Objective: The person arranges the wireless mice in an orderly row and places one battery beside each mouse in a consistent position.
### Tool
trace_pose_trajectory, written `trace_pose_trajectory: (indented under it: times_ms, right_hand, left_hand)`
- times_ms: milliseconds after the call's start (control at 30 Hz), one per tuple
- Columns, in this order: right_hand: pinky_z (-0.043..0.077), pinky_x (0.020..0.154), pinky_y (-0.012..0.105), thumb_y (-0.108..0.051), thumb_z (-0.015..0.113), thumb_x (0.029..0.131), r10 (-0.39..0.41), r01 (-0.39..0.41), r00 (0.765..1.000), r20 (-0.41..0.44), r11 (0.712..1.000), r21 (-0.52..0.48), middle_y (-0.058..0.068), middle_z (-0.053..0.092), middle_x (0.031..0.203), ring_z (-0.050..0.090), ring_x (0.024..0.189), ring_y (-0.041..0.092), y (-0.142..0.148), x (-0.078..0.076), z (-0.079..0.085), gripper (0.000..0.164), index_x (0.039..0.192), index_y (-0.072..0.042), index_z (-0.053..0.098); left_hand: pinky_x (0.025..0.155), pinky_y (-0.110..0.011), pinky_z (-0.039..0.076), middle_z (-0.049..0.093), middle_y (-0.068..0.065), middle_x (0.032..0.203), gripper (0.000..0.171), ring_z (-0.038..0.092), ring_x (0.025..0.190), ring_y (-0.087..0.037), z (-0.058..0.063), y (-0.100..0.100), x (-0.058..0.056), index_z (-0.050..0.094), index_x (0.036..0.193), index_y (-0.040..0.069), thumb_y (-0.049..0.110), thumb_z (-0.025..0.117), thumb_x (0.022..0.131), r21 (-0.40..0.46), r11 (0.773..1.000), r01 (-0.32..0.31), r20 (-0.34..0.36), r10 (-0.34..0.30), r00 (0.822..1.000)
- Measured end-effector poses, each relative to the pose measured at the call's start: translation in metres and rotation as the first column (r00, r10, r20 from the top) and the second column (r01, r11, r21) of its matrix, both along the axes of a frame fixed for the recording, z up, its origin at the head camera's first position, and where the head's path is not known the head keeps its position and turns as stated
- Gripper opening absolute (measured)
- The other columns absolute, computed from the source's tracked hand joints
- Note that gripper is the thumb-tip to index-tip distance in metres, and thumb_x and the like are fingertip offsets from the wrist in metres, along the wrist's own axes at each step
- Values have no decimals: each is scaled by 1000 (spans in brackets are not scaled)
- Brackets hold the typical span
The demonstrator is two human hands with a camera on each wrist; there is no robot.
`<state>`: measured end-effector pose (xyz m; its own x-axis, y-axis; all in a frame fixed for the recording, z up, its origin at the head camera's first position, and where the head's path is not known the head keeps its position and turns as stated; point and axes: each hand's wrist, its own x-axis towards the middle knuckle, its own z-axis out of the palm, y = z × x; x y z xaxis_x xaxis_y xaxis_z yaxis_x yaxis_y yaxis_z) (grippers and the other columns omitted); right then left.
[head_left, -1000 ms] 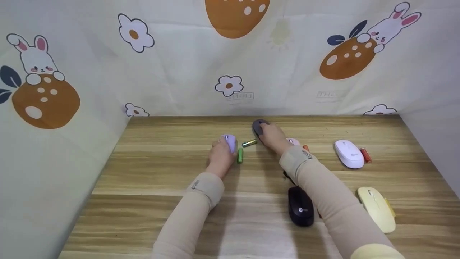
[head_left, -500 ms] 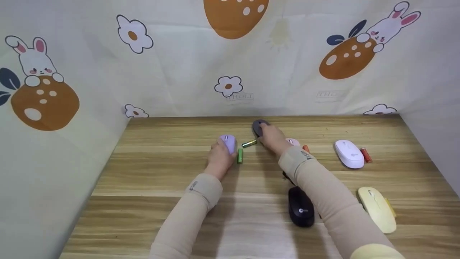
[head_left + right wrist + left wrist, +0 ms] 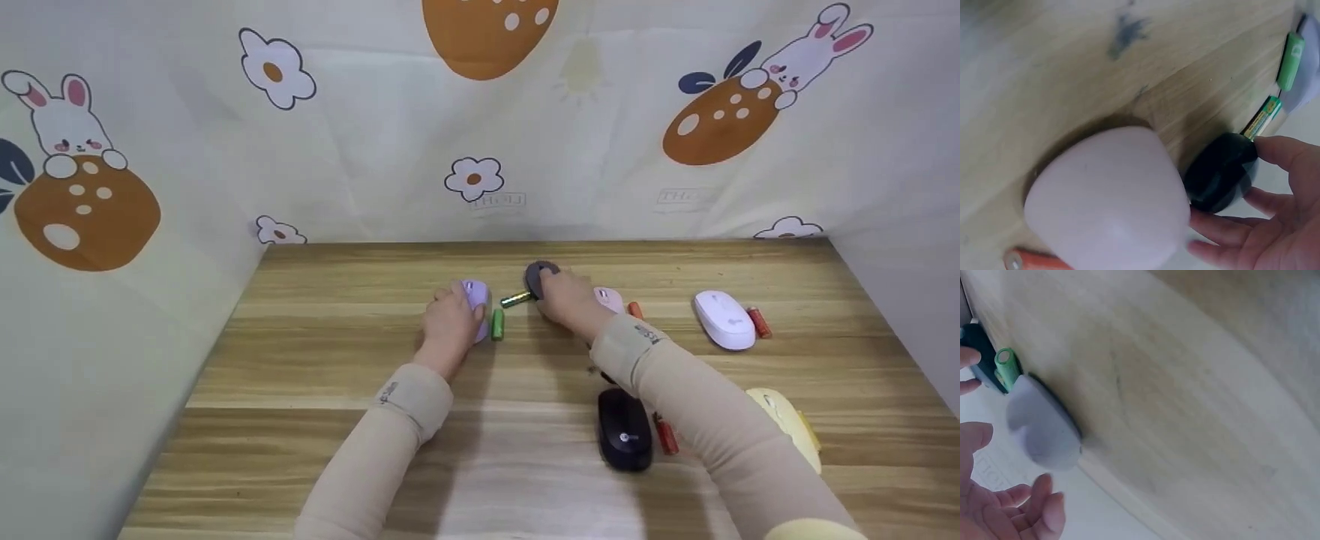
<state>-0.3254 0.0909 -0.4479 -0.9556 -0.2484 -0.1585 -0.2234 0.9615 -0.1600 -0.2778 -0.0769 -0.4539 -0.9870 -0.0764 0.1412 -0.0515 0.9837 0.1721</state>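
Note:
My left hand is beside a light purple computer mouse. In the left wrist view, the fingers are loosely bent and stand apart from that mouse. A green battery lies along the mouse's right side. My right hand grips a dark grey mouse, thumb on one side and fingers on the other, as the right wrist view shows. Touching or nearly touching the grey mouse is a green-and-gold battery. A pink mouse sits under the right wrist, partly hidden.
An orange battery lies by the pink mouse. To the right are a white mouse with a red battery and a yellow mouse, partly covered by the sleeve. Nearer stands a black mouse. A patterned cloth borders the table.
My left hand has loosened from the purple mouse and drawn back a little left. The right hand has pulled the dark grey mouse slightly nearer, up to the green-and-gold battery.

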Motion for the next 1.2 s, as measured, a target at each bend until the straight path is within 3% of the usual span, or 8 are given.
trace_pose_trajectory:
  times_ms: [233, 500, 633, 767, 900, 1000, 1200]
  right_hand:
    - [21, 89, 53, -37, 54, 76, 106, -89, 990, -89, 981, 170, 21, 56, 98, 51, 93, 34, 0, 20, 0, 52, 111, -1, 46]
    - [17, 91, 52, -44, 56, 72, 182, -153, 971, -157, 972, 180, 21, 58, 92, 51, 89, 34, 3, 43, -2, 50, 100, -3, 52]
    - [19, 90, 52, -48, 56, 70, 225, -190, 956, -188, 963, 190, 21, 58, 89, 52, 87, 33, 4, 56, -2, 53, 97, -2, 53]
    - [21, 89, 52, -51, 55, 69, 271, -226, 937, -220, 951, 212, 20, 58, 85, 53, 83, 33, 4, 66, -3, 55, 96, -2, 54]
    - [23, 88, 51, -50, 56, 68, 287, -245, 925, -250, 951, 187, 20, 58, 82, 54, 79, 33, 6, 71, -1, 54, 95, -2, 54]
    - [24, 88, 50, -49, 55, 70, 268, -243, 932, -243, 961, 130, 18, 58, 84, 54, 80, 32, 12, 70, 4, 55, 99, -3, 54]
    - [28, 86, 50, -44, 52, 76, 172, -178, 954, -246, 984, 1, 19, 56, 95, 52, 87, 34, 42, 54, 18, 53, 109, -3, 50]
  left_hand:
    - [49, -34, 45, 51, -14, 73, 33, 53, 60, -24, 9, 6, 6, 48, 88, 1, 33, 50, 79, -42, 997, 62, -89, -66, 994]
    - [48, -35, 44, 52, -15, 73, 27, 53, 59, -24, 5, 12, 11, 50, 87, 1, 25, 55, 76, 21, 991, 132, -154, -127, 980]
    - [46, -37, 43, 53, -14, 69, 25, 54, 57, -27, 4, 16, 15, 50, 83, 2, 23, 59, 72, 13, 987, 159, -190, -154, 970]
    - [48, -38, 43, 53, -14, 70, 26, 54, 58, -28, 8, 22, 17, 49, 84, 2, 23, 59, 72, 17, 982, 190, -141, -186, 972]
    - [51, -39, 44, 53, -14, 76, 29, 56, 62, -29, 12, 30, 19, 49, 90, 2, 25, 57, 74, 73, 977, 200, -29, -198, 980]
    - [54, -39, 44, 54, -14, 81, 29, 56, 67, -29, 12, 37, 21, 50, 91, 2, 26, 55, 76, 110, 972, 210, 26, -214, 977]
    - [59, -37, 45, 55, -15, 85, 32, 56, 73, -28, 12, 53, 22, 52, 94, 2, 28, 55, 76, 125, 955, 269, 31, -275, 961]
